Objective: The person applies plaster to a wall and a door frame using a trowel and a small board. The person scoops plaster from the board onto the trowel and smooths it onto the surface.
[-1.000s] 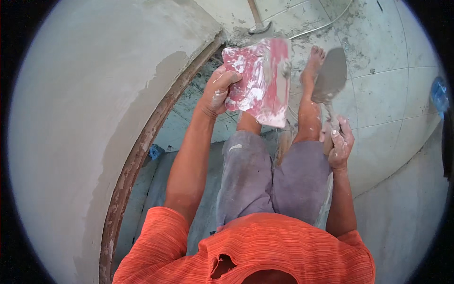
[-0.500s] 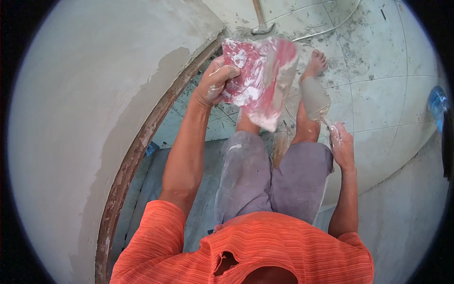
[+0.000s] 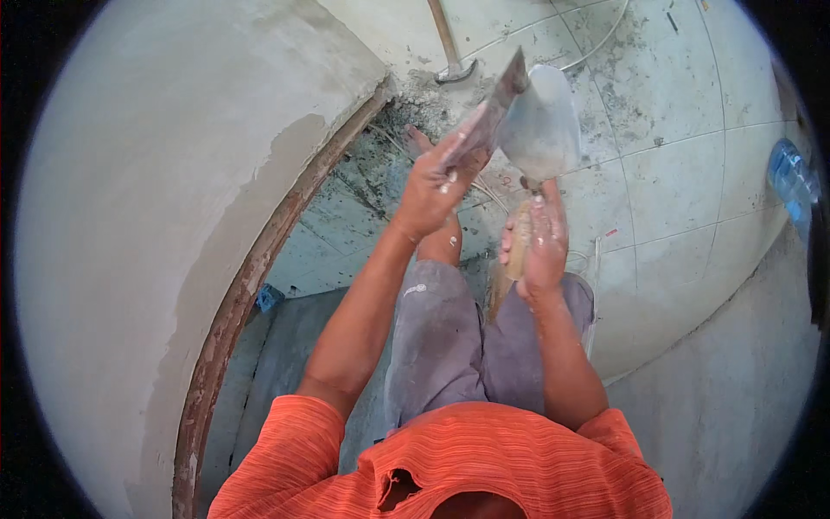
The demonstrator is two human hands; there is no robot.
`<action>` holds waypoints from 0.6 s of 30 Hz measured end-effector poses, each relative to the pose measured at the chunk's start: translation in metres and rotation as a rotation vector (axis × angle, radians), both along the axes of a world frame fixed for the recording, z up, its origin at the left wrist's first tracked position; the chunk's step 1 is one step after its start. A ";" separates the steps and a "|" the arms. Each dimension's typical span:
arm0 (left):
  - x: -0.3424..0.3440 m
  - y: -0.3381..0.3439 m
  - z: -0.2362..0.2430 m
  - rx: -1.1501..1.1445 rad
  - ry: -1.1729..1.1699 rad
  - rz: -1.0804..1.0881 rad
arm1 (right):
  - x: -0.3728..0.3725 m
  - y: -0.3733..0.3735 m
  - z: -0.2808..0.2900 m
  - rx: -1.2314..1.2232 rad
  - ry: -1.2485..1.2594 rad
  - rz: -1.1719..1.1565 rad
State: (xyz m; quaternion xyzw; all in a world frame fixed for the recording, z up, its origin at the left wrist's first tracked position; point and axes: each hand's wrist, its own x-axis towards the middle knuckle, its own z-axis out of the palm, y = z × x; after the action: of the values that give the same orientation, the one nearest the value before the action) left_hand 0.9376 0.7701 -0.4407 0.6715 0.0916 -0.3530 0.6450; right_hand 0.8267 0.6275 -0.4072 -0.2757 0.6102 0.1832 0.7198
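Note:
My left hand (image 3: 430,192) grips a pink, plaster-smeared board (image 3: 484,117), tilted nearly edge-on. In my right hand (image 3: 545,242) is a trowel, its pale handle (image 3: 520,246) wrapped by my fingers and its broad blade (image 3: 540,121) raised just right of the board, close to or touching its edge; which, I cannot tell. Both tools are over the tiled floor beyond my knees, and the board's near side is partly hidden by my fingers.
At left is a plastered surface (image 3: 156,173) bordered by a rough brown strip (image 3: 259,251). A hammer (image 3: 451,69) lies on grimy tiles (image 3: 666,173) with debris and a white cable (image 3: 605,35). A blue plastic bottle (image 3: 788,173) sits at right, blue plastic (image 3: 268,296) at lower left.
My left hand has moved right and tipped the board from face-up to nearly edge-on. My right hand has moved up and left, bringing the trowel blade up beside the board.

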 end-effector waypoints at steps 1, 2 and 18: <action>-0.002 -0.005 0.005 0.118 -0.221 -0.117 | 0.003 0.004 0.004 0.005 0.004 0.000; -0.002 -0.009 0.010 0.153 -0.244 -0.152 | 0.006 0.007 0.009 -0.010 -0.055 0.001; -0.188 0.117 -0.004 0.749 0.066 -0.279 | 0.036 0.061 -0.101 -0.151 -0.478 0.824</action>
State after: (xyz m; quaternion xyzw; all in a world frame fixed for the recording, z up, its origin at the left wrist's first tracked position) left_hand 0.7496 0.8870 -0.4449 0.8545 0.1426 -0.4007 0.2982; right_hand 0.8626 0.6885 -0.5077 -0.5803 0.2792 0.3396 0.6855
